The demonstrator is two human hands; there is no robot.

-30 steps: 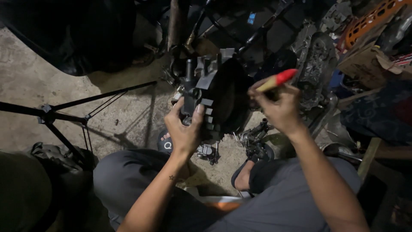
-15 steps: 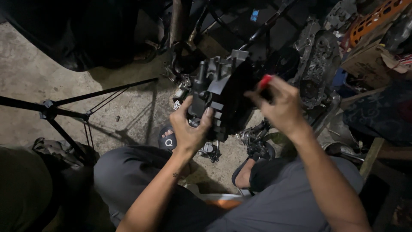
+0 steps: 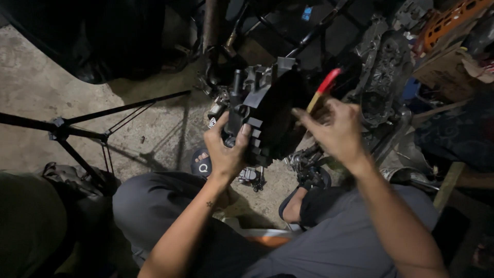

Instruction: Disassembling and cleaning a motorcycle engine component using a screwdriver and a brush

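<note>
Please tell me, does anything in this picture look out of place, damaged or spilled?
Nothing is clearly spilled or broken. The left hand grips a dark engine part held in the air, and the right hand holds a red-handled tool beside it. Small metal parts lie loose on the concrete floor beneath, an untidy spot near the person's foot.
</note>
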